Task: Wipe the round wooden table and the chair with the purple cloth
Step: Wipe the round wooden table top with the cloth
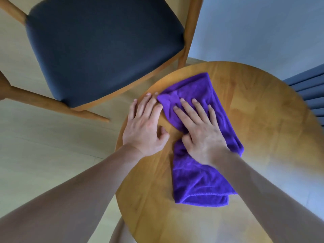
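Note:
A purple cloth [198,179] lies folded and rumpled on the round wooden table [263,137], stretching from the far left part of the top toward me. My right hand [199,130] presses flat on the middle of the cloth, fingers spread. My left hand [145,123] rests flat on the bare wood at the table's left edge, its fingertips touching the cloth's far corner. The chair [103,48], with a dark seat pad and light wooden frame, stands to the upper left of the table, a short gap from its rim.
Pale wood-look floor [43,146] lies left of the table. A grey-blue wall [263,32] rises behind the table. Dark blue slats [312,92] show at the right edge beyond the tabletop.

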Demonstrator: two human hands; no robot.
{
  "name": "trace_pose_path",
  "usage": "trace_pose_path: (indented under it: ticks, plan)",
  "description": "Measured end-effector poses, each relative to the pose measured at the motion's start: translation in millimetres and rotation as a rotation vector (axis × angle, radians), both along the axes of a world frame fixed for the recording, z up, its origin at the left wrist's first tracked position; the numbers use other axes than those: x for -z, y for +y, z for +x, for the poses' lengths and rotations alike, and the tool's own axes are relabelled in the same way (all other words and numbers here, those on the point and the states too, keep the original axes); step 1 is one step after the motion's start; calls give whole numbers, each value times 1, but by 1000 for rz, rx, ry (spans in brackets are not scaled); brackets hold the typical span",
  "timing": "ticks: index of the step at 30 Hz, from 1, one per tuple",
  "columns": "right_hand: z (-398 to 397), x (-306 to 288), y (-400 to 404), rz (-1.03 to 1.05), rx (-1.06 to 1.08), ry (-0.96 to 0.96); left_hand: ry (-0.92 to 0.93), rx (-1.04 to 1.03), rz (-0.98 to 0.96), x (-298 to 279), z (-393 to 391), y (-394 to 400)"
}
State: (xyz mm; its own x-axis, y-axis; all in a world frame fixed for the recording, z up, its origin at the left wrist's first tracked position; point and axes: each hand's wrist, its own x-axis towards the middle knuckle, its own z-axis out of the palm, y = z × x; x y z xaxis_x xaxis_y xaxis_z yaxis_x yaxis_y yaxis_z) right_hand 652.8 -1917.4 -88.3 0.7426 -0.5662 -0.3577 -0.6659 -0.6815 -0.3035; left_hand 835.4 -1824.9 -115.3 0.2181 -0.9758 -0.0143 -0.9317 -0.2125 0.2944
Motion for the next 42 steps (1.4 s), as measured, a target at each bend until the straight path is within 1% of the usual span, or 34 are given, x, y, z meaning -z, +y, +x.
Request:
trace_pose_path:
  ticks: [4, 7, 9, 12, 14, 17, 20, 26, 29, 34, 40, 42]
  plan:
    - [56, 6, -46, -9, 6, -18, -5, -24, 3, 2, -1, -1]
    - [75, 9, -54, -24, 14, -47, -4, -24, 3, 3, -1, -1]
    - [67, 9, -43, -52, 30, -83, -7, -18, 12, 2, -1, -1]
    - [30, 7, -5, -70, 85, -118, -13, -16, 22, -1, -2, 0]
    - [0, 6, 27, -62, 111, -117, -16, -10, 23, -1, -2, 0]
    - [-30, 6, 56, -69, 82, -73, -19, -7, 25, -1, -2, 1]
    - [-23, 8, 43, -87, 54, -43, -24, -6, 24, 0, -3, 0]
    - [15, 14, -14, -173, 54, -65, -16, -30, 38, -1, -6, -2]
    - [14, 14, -14, -186, 62, -94, 17, -98, 53, -3, -17, 9]
    - [16, 14, -11, -168, 61, -104, 17, -173, 97, 2, -64, 70]
    - [4, 17, 6, -157, 88, -139, -13, -195, 129, 2, -68, 69]
    - [-5, 15, 12, -138, 51, -113, -12, -199, 137, 4, -68, 68]
